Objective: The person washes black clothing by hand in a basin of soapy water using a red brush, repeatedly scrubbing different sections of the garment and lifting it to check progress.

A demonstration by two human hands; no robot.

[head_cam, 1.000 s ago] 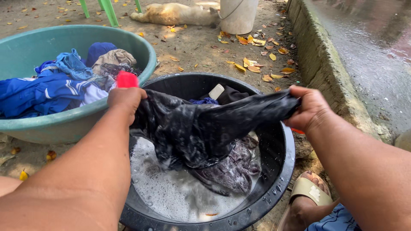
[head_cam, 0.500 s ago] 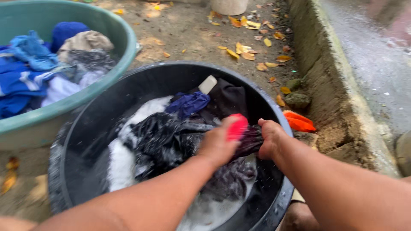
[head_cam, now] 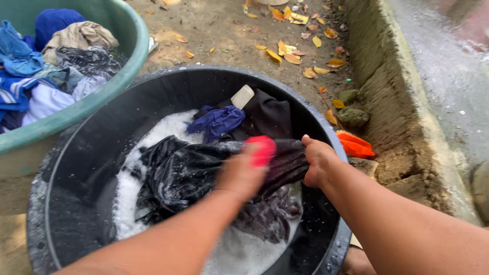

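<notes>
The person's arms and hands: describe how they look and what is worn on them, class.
Both arms are bare, with no sleeves, gloves, watch or bracelets in view. The left hand is motion-blurred; the right hand is sharp, with no ring visible.

Left hand (head_cam: 239,173) with red brush (head_cam: 261,149) moved from basin's (head_cam: 76,153) left rim onto the dark cloth (head_cam: 188,170), beside right hand (head_cam: 317,160). Cloth lowered from stretched above basin to its right rim, bunched. Right hand drawn inward.
</notes>
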